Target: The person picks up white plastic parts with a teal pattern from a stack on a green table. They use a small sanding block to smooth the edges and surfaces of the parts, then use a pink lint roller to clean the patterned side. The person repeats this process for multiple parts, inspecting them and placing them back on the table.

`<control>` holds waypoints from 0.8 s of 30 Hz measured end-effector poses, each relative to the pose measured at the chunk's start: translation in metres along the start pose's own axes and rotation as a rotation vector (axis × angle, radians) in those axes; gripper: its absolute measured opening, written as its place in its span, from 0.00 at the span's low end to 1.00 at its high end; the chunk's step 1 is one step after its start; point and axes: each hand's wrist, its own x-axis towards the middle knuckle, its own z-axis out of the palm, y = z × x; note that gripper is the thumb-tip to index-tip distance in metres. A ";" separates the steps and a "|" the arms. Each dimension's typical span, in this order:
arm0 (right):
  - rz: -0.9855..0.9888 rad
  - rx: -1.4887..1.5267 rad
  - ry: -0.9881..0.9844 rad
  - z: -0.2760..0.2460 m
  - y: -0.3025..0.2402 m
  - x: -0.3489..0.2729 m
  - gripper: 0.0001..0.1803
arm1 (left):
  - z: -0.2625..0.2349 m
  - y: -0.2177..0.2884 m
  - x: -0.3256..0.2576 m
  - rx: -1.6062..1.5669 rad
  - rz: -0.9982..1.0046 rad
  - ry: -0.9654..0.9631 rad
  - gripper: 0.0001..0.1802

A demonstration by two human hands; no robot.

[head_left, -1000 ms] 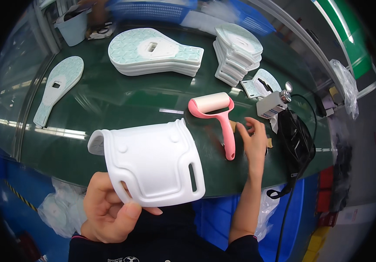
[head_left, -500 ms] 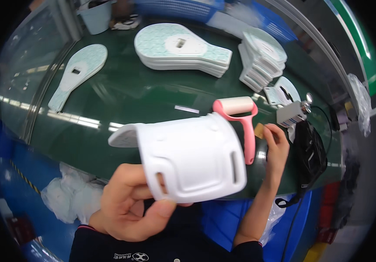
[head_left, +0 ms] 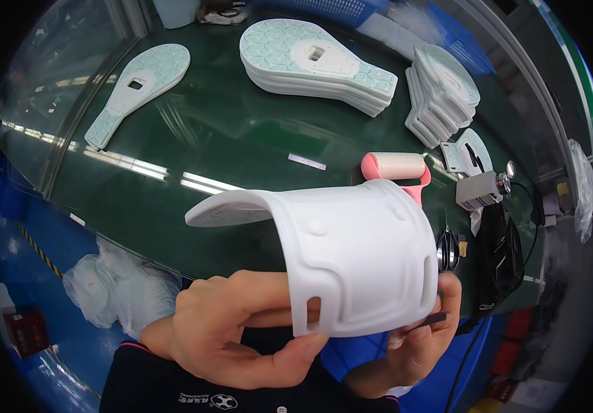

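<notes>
Glossy dark-green worktop (head_left: 228,158) stretches beyond one curved white plastic panel with two slots (head_left: 362,255), lower-left edge pinched in the left hand (head_left: 234,330); right hand (head_left: 424,337) pinches one small flat dark piece (head_left: 436,319) at the panel's lower right. Step in hand reads as work on that edge; next move probably calls for steady left hold. Past panel: one pink-framed white roller (head_left: 398,166), one lone mint-and-white paddle-shaped board (head_left: 148,76) far left, two mint-and-white board stacks (head_left: 317,65), layers uncounted.
</notes>
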 end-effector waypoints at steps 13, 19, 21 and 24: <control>-0.337 -0.459 -0.156 0.053 0.012 0.013 0.11 | 0.007 -0.001 -0.004 -0.075 0.002 0.136 0.18; -0.311 -0.498 -0.095 0.049 0.015 0.009 0.11 | -0.013 -0.003 0.002 0.112 -0.175 -0.380 0.14; -0.345 -0.503 -0.074 0.052 0.017 0.010 0.10 | -0.007 0.001 -0.003 0.047 -0.222 -0.214 0.12; -0.420 -0.451 -0.054 0.061 0.017 0.017 0.10 | -0.011 0.007 -0.004 -0.016 -0.302 -0.181 0.12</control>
